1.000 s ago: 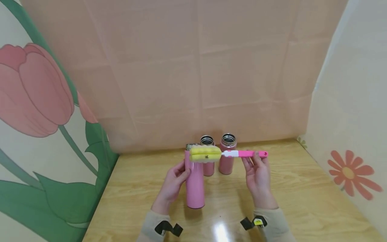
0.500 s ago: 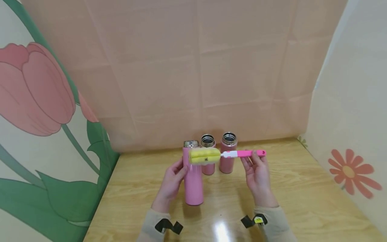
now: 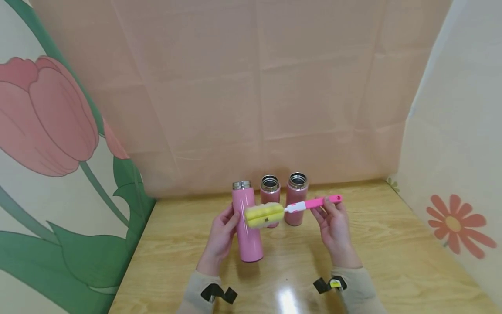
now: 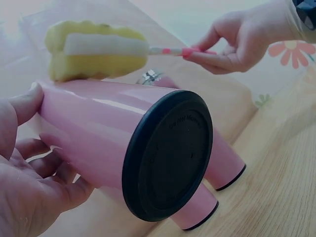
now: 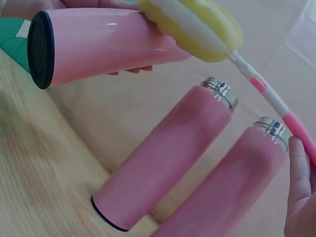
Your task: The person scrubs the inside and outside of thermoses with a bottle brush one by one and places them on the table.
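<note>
My left hand grips a pink thermos bottle by its side and holds it off the table, leaning slightly, its steel mouth uncovered at the top. The bottle's black base shows in the left wrist view. Between finger and thumb, my right hand pinches the pink handle of a bottle brush. The brush's yellow and white sponge head lies across the bottle's near side in the head view, outside the mouth. Whether sponge and bottle touch is hard to tell.
Two more pink thermos bottles, a left one and a right one, stand uncapped on the wooden table behind the brush. A peach cloth backdrop hangs at the table's back edge.
The held bottle has shifted a little left, leaning more, and its mouth has come clear of the sponge. The brush's sponge end has dropped lower, tilting the handle.
</note>
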Demonstrator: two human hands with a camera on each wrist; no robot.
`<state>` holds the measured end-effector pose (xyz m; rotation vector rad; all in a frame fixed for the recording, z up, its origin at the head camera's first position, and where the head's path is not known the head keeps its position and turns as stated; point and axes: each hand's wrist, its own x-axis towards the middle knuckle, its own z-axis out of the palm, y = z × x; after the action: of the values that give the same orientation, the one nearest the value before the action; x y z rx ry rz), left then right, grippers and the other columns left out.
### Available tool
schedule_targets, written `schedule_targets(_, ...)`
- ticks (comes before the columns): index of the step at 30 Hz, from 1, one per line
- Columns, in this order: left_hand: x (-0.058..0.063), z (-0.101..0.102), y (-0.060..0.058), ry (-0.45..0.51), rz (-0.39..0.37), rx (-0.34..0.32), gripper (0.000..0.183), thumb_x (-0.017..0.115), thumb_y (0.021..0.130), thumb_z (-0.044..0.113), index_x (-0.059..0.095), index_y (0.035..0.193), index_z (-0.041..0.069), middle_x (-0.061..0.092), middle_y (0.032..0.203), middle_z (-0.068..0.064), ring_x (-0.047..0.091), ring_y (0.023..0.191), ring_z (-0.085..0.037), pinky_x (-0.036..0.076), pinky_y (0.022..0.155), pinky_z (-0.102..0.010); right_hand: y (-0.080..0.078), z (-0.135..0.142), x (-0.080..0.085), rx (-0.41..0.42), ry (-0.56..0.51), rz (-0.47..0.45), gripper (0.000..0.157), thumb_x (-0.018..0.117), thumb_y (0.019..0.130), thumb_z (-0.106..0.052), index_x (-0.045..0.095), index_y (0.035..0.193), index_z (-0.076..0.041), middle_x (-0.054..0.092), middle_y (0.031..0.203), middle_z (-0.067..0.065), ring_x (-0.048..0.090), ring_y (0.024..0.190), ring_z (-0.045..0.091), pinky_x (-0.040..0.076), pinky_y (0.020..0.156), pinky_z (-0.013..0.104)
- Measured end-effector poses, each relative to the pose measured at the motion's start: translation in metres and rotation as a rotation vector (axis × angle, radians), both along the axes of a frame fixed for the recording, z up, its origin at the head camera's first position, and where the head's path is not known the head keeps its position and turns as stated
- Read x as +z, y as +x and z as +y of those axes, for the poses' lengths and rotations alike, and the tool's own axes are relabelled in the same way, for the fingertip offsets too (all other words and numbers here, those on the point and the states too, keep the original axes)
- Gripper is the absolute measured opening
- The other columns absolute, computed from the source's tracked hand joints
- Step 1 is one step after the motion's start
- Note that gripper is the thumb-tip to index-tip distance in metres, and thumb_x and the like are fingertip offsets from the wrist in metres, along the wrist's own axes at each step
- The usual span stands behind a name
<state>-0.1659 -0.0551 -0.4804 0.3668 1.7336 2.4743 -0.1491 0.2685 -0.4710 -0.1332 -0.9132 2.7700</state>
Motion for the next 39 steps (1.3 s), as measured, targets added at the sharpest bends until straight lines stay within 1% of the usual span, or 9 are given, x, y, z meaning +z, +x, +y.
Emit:
schedule_targets(4, -0.001, 0.0, 0.0, 0.009, -0.016, 0.015, 0.055, 0.061, 0.111, 0.017, 0.044, 0.159, -0.003, 0.06, 0.15, -0.019, 0.066, 0.122, -0.02, 0.054, 0.103, -0.036, -0.001, -0.001, -0.002, -0.001, 0.056, 0.009, 0.005, 0.055, 0.112, -0.008, 0.057, 0.108, -0.012, 0.073, 0.098, 0.006, 0.076, 0.09, 0.02, 0.063, 0.088, 0.033)
schedule_targets(8, -0.001, 0.0, -0.001, 0.043, -0.027, 0.022, 0.053, 0.059, 0.112, 0.017, 0.046, 0.158, -0.003, 0.063, 0.147, -0.013, 0.066, 0.12, -0.02, 0.054, 0.098, -0.035, -0.005, -0.001, -0.003, 0.008, 0.124, -0.035, 0.008, 0.057, 0.111, -0.009, 0.059, 0.104, -0.013, 0.069, 0.094, 0.003, 0.075, 0.086, 0.018, 0.063, 0.087, 0.032)
schedule_targets(13, -0.002, 0.001, -0.004, 0.103, -0.034, 0.033, 0.053, 0.057, 0.112, 0.017, 0.045, 0.158, -0.005, 0.063, 0.147, -0.011, 0.066, 0.12, -0.021, 0.055, 0.1, -0.036, -0.008, -0.001, -0.005, 0.039, 0.208, -0.092, 0.008, 0.058, 0.111, -0.013, 0.058, 0.103, -0.014, 0.068, 0.093, 0.001, 0.073, 0.083, 0.016, 0.064, 0.085, 0.031)
schedule_targets(21, -0.002, 0.001, -0.003, 0.146, -0.046, 0.037, 0.053, 0.055, 0.113, 0.018, 0.042, 0.158, -0.008, 0.064, 0.139, -0.009, 0.066, 0.119, -0.021, 0.056, 0.097, -0.033, -0.005, 0.003, -0.01, 0.072, 0.308, -0.095, 0.011, 0.056, 0.112, -0.01, 0.059, 0.103, -0.015, 0.071, 0.09, -0.001, 0.07, 0.074, 0.015, 0.064, 0.078, 0.029)
schedule_targets(25, -0.002, 0.001, -0.003, 0.151, -0.045, 0.03, 0.054, 0.054, 0.114, 0.019, 0.041, 0.158, -0.009, 0.066, 0.136, -0.007, 0.066, 0.117, -0.02, 0.056, 0.097, -0.034, -0.003, 0.004, -0.011, 0.099, 0.331, -0.091, 0.012, 0.054, 0.112, -0.009, 0.059, 0.102, -0.014, 0.07, 0.089, 0.0, 0.071, 0.075, 0.015, 0.064, 0.078, 0.029)
schedule_targets(31, -0.001, 0.001, -0.002, 0.156, -0.053, 0.019, 0.054, 0.055, 0.114, 0.021, 0.043, 0.157, -0.009, 0.067, 0.134, -0.007, 0.067, 0.116, -0.02, 0.056, 0.098, -0.033, -0.003, 0.006, -0.015, 0.123, 0.373, -0.128, 0.01, 0.056, 0.112, -0.013, 0.059, 0.102, -0.015, 0.07, 0.089, -0.001, 0.07, 0.078, 0.015, 0.064, 0.079, 0.028)
schedule_targets(36, 0.0, 0.001, 0.0, 0.135, -0.054, 0.004, 0.054, 0.057, 0.113, 0.025, 0.047, 0.155, -0.007, 0.068, 0.133, -0.007, 0.067, 0.114, -0.019, 0.056, 0.098, -0.033, -0.005, 0.007, -0.019, 0.136, 0.37, -0.137, 0.009, 0.055, 0.112, -0.012, 0.059, 0.104, -0.014, 0.07, 0.089, -0.001, 0.07, 0.077, 0.015, 0.063, 0.079, 0.028)
schedule_targets(39, 0.0, 0.001, 0.001, 0.124, -0.05, -0.01, 0.053, 0.056, 0.114, 0.025, 0.046, 0.156, -0.007, 0.067, 0.133, -0.007, 0.067, 0.114, -0.02, 0.056, 0.098, -0.033, -0.006, 0.008, -0.02, 0.136, 0.358, -0.134, 0.01, 0.055, 0.112, -0.012, 0.059, 0.104, -0.014, 0.071, 0.089, -0.001, 0.071, 0.077, 0.015, 0.063, 0.079, 0.028)
